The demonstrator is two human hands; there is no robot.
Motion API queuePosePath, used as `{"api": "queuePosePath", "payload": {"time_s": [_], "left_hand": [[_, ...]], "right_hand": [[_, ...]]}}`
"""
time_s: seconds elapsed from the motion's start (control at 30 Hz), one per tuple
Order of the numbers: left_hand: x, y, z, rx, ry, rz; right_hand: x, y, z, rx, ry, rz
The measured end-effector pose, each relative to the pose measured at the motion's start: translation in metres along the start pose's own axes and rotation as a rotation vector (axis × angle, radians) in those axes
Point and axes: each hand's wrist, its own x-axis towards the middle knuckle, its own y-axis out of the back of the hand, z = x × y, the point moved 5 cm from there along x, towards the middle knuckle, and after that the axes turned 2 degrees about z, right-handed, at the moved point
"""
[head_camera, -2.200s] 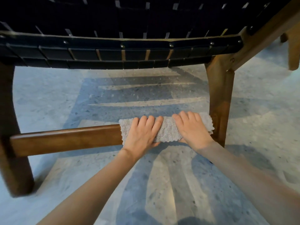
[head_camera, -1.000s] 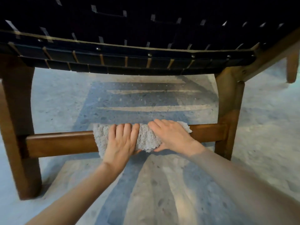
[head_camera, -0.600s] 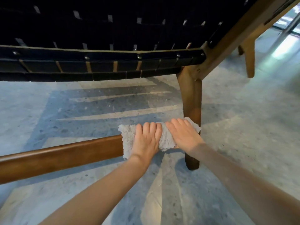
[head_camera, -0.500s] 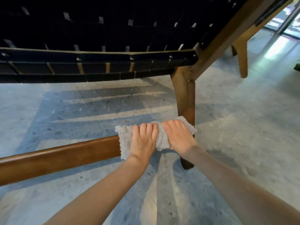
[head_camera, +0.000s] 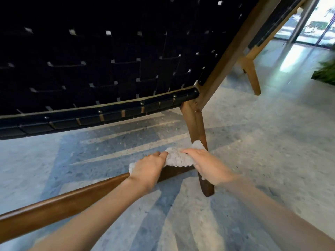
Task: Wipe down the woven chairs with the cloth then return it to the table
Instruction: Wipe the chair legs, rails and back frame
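Observation:
A chair with a black woven seat [head_camera: 112,66] on a brown wooden frame fills the upper view. Its low wooden crossbar [head_camera: 68,201] runs from the lower left to the right front leg [head_camera: 196,124]. A fluffy white cloth [head_camera: 178,157] is bunched over the bar's right end, against that leg. My left hand [head_camera: 148,169] grips the cloth's left part, fingers curled over it. My right hand [head_camera: 208,163] holds the cloth's right part by the leg, fingers wrapped over it.
Grey speckled stone floor [head_camera: 262,142] lies all around, striped with the seat's shadow. A rear chair leg [head_camera: 252,77] stands at the upper right. A green plant [head_camera: 326,73] and bright glass doors [head_camera: 315,20] are at the far right.
Both hands slid the cloth left, then right again along the crossbar to its end at the leg. The cloth is now bunched and lifted between the hands. My head has turned right.

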Motion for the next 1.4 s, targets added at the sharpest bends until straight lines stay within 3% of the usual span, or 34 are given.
{"api": "queuePosePath", "payload": {"time_s": [0.23, 0.47, 0.57, 0.67, 0.73, 0.83, 1.0, 1.13, 1.4], "left_hand": [[-0.009, 0.098, 0.02, -0.158, -0.042, 0.258], [-0.007, 0.217, 0.06, -0.369, -0.14, 0.585], [-0.004, 0.256, 0.079, -0.321, -0.178, 0.773], [-0.003, 0.286, 0.109, -0.007, -0.128, 1.047], [-0.001, 0.302, 0.134, 0.02, -0.131, 1.145], [0.009, 0.324, 0.152, -0.353, -0.093, 1.185], [0.024, 0.335, 0.164, -0.832, -0.009, 1.295], [0.031, 0.337, 0.174, -1.113, -0.035, 1.348], [0.048, 0.334, 0.176, -1.007, -0.063, 1.374]], "right_hand": [[-0.013, 0.094, -0.033, 0.045, 0.05, 0.17], [-0.034, 0.222, -0.039, 0.334, -0.046, 0.566], [-0.052, 0.272, -0.028, 0.098, -0.112, 0.78], [-0.074, 0.319, -0.017, -0.134, -0.273, 1.022], [-0.083, 0.343, -0.014, -0.037, -0.316, 1.118], [-0.085, 0.375, -0.006, 0.271, -0.291, 1.256], [-0.065, 0.412, -0.025, 0.657, 0.104, 1.296], [-0.039, 0.421, -0.049, 0.871, 0.277, 1.23], [-0.016, 0.408, -0.046, 0.849, 0.32, 1.265]]}}
